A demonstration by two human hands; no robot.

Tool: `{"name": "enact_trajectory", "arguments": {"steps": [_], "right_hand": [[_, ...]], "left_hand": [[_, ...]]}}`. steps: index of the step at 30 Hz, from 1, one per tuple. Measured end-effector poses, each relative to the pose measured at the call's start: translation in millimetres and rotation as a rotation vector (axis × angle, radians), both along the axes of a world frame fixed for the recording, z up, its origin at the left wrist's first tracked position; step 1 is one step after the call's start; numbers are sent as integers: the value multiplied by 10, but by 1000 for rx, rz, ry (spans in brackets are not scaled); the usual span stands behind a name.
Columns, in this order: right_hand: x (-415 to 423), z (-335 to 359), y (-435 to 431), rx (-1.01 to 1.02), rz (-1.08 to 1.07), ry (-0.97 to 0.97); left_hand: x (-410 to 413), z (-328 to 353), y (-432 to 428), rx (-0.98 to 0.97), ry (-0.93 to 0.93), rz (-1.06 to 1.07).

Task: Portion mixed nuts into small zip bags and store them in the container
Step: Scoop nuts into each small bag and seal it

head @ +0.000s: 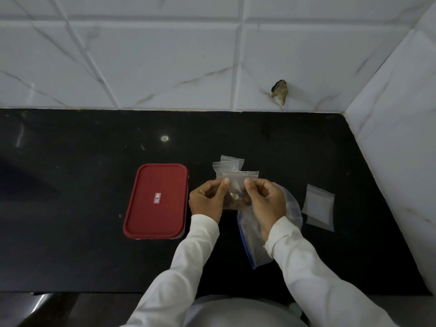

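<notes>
A small clear zip bag (236,185) with nuts in its bottom is held up over the black counter (82,185). My left hand (207,199) pinches its left side and my right hand (264,199) pinches its right side, thumbs near the zip top. Behind it lie two more small zip bags (227,165). Under my right wrist lies a large clear bag (254,237) with a blue zip edge and nuts inside. A container with a red lid (157,201), closed, sits to the left of my hands.
Empty small zip bags (318,206) lie flat at the right, near the white tiled side wall (401,138). The tiled back wall has a chipped hole (280,92). The counter's front edge runs just below my forearms.
</notes>
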State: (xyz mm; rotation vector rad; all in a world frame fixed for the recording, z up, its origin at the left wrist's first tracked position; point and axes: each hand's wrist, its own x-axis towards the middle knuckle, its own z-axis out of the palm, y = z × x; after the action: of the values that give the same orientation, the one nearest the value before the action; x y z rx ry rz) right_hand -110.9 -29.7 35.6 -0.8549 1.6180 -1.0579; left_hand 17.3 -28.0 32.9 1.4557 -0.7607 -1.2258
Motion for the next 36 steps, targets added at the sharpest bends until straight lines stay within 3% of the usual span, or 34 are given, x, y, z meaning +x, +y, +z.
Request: {"name": "enact_trajectory", "arguments": {"steps": [10,22,32,36], "right_hand": [[2,-90,-321,-57,218,505],[134,-459,-699,-13,294,863],[67,-454,-786,-15,303,789],[-72,-358,-715,-35,255,649]], "left_hand": [[-19,-210,-227,96,-252,177],[-69,-480,-519,224,-278,166],[-26,-505,-539,272,-279,114],[-32,-541,-464,296,-243,96]]}}
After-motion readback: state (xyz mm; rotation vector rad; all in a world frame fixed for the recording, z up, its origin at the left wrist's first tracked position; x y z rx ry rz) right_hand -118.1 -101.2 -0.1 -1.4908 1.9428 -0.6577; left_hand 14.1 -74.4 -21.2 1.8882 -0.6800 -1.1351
